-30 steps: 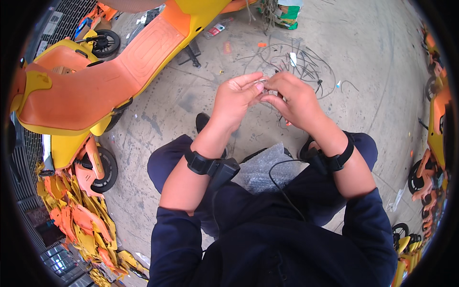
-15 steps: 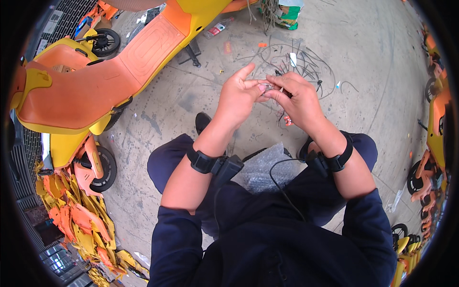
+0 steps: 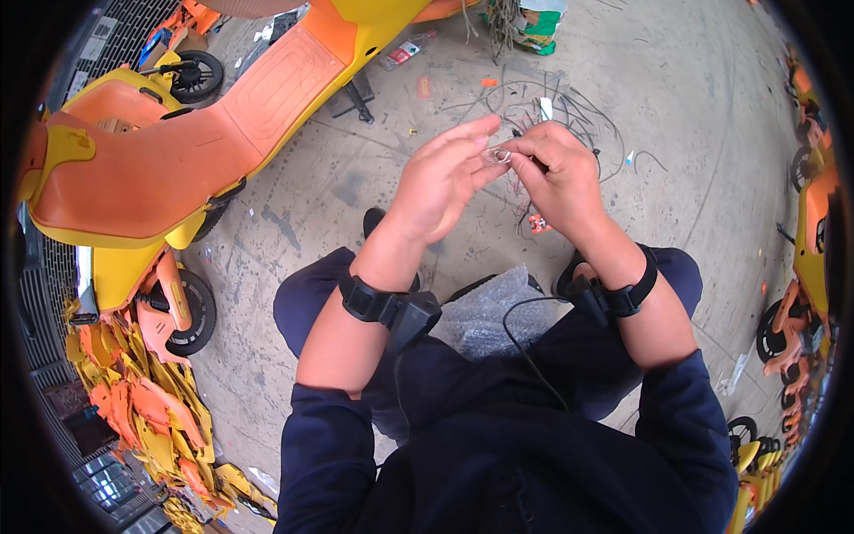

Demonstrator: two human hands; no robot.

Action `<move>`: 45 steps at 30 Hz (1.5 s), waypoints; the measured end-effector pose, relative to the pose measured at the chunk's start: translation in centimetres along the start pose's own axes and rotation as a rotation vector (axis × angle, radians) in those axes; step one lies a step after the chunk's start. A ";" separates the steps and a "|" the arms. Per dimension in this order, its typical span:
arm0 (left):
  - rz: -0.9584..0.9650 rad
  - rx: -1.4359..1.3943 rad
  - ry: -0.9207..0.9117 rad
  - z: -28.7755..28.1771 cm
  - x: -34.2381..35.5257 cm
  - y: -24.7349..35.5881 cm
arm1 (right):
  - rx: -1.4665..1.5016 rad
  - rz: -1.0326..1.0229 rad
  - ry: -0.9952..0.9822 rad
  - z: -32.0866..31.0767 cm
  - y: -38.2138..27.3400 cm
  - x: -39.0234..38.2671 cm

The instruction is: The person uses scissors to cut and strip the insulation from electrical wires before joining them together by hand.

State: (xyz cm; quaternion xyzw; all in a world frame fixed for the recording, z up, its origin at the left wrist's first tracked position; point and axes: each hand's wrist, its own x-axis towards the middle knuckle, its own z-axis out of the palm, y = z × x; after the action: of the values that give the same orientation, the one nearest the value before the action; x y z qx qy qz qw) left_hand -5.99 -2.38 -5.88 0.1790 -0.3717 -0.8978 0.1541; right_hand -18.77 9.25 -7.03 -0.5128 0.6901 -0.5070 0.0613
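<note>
In front of my knees, a small shiny, clear-looking loop (image 3: 500, 155) sits between the tips of my two hands; its exact kind is too small to make out. Thumb and fingers of my right hand (image 3: 562, 171) pinch it from the right. On its left side, my left hand (image 3: 442, 178) has its fingers stretched out and thumb apart, with the fingertips close against the loop; whether they touch it I cannot tell. Beyond and below the hands, thin dark cables (image 3: 578, 116) lie in a loose tangle on the floor, with a small orange-red piece (image 3: 538, 222) nearby.
A large yellow and orange vehicle body (image 3: 160, 169) fills the left side. Below it, broken yellow and orange panels (image 3: 156, 409) are heaped. Bubble wrap (image 3: 492, 316) lies between my legs. A plastic bottle (image 3: 407, 50) and a green-white bag (image 3: 536, 28) lie ahead; more vehicles (image 3: 814, 214) line the right.
My left hand has loosened from the small loop, its fingers straightening and its palm turning outward. My right hand keeps its pinch, and the loop shows more plainly.
</note>
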 end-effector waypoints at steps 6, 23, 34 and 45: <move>0.297 0.639 0.079 0.8 0.1 -1.9 | 0.198 0.306 -0.065 -0.5 0.3 0.2; 0.649 1.164 0.157 0.0 0.0 -1.6 | 1.087 0.894 -0.353 -2.0 0.0 1.1; 0.631 1.331 0.037 0.8 -0.4 -1.2 | 0.788 0.764 -0.406 -1.8 -0.4 0.6; 0.117 0.661 0.026 0.6 -0.6 1.5 | 0.704 0.693 -0.226 -2.2 -0.8 1.0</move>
State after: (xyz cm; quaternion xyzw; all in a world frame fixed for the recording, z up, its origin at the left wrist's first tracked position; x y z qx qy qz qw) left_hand -5.55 -2.81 -4.23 0.2092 -0.6503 -0.7160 0.1435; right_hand -20.06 9.94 -4.89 -0.2536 0.5959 -0.6001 0.4696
